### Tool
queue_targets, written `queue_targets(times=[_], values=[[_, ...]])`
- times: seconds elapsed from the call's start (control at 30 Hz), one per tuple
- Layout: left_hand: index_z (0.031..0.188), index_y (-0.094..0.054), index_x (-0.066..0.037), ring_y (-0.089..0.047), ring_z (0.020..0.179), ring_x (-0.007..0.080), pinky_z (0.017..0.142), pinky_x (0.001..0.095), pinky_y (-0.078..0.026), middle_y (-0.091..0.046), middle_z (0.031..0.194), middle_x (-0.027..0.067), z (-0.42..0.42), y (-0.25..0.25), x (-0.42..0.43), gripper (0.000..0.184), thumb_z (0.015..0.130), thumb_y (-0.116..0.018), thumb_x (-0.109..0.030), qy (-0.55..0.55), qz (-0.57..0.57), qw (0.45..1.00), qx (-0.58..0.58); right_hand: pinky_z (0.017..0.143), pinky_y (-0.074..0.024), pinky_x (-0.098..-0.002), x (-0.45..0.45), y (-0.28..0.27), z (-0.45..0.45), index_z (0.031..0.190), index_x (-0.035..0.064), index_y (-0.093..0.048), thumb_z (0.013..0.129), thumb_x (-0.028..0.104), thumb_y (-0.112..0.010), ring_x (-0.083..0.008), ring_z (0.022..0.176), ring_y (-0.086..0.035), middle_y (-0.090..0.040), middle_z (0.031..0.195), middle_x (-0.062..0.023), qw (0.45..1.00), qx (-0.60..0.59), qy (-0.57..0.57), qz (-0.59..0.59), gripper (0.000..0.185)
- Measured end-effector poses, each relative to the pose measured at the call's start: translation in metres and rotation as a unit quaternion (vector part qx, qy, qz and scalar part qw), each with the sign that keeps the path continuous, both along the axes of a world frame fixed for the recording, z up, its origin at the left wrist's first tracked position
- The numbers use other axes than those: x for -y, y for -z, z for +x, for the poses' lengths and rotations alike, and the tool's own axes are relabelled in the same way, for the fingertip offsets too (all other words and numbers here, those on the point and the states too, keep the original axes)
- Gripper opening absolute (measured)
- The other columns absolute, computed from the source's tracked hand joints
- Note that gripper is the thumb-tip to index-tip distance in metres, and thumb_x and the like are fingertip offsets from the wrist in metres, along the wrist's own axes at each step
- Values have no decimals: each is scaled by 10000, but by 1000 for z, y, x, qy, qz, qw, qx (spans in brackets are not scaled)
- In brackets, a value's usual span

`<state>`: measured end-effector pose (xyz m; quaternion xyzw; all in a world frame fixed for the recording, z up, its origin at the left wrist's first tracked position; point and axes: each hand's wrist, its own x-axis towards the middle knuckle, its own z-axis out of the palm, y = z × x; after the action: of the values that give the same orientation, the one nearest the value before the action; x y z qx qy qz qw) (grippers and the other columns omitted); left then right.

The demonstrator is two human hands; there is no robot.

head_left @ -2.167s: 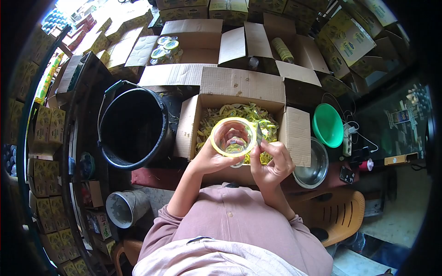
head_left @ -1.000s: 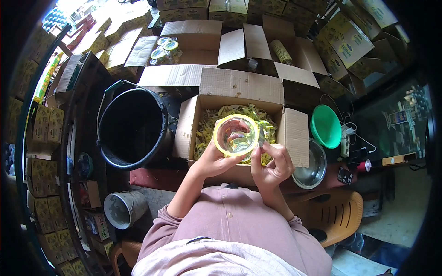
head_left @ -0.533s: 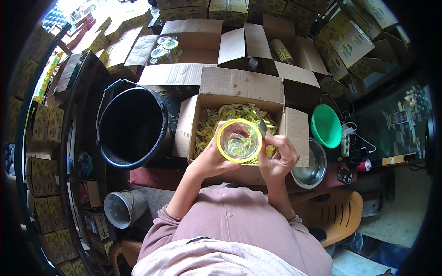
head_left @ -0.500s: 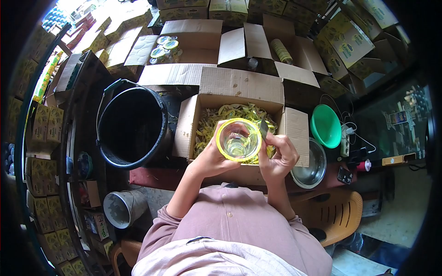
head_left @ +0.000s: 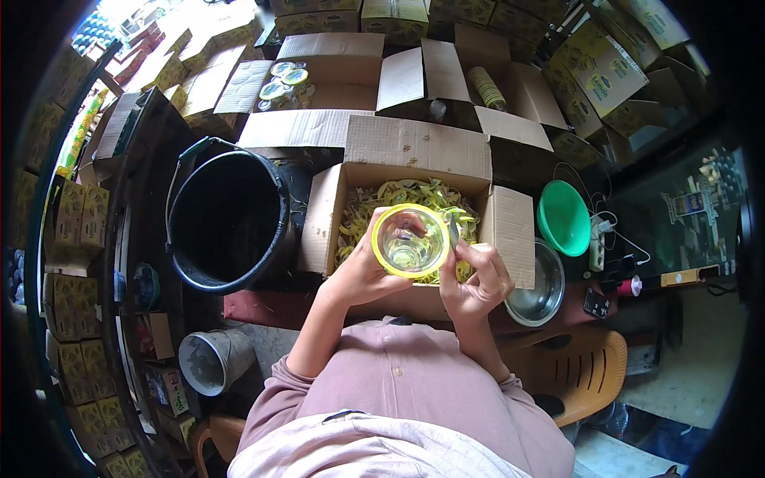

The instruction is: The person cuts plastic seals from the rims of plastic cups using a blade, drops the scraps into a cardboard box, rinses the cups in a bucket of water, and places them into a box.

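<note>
A clear plastic cup (head_left: 410, 241) with a yellow rim is held up over an open cardboard box (head_left: 418, 147). My left hand (head_left: 365, 271) is wrapped round the cup's left side. Between the thumb and fingers of my right hand (head_left: 476, 279) is a small dark flat blade (head_left: 453, 231), upright against the cup's right rim. Yellow and green printed strips (head_left: 358, 217) fill the box below. My palm and fingers show through the clear cup wall.
A large black bucket (head_left: 229, 221) stands left of the box. On the right are a green basin (head_left: 566, 218) and a metal bowl (head_left: 536, 295). Behind, one box holds lidded cups (head_left: 285, 82), another a cup stack (head_left: 488, 89). An orange chair (head_left: 586, 374) is lower right.
Compared with the earliest frame, the cup has moved slightly to the right. Since half a second ago, my right hand and the blade have shifted a little down and left. Both hands keep their hold.
</note>
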<state>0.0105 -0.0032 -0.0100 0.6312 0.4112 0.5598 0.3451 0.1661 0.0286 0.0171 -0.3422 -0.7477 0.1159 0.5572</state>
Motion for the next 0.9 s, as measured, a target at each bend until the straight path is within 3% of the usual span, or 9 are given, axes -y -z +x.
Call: queue_targets(times=[0.27,0.9], values=[[1128,-440,-27,-445,1070,255,934,351,-372,-444,1083,111,1,2,1,609,576,-690,-96,-3,-21,1000,11,510,-459,-248,-7,6,5,825,23,-637,662,-33,-673,-138,566,-588,-589,651,-74,995,-55,-40,-69,176],[1190,-372,-11,-501,1006,232,908,335,-393,-438,1063,108,-5,-4,4,676,603,-700,-86,33,-13,999,-24,542,-470,-254,-9,1,4,858,47,-651,638,-40,-680,-150,583,-589,-581,653,-65,998,5,-44,-40,238]])
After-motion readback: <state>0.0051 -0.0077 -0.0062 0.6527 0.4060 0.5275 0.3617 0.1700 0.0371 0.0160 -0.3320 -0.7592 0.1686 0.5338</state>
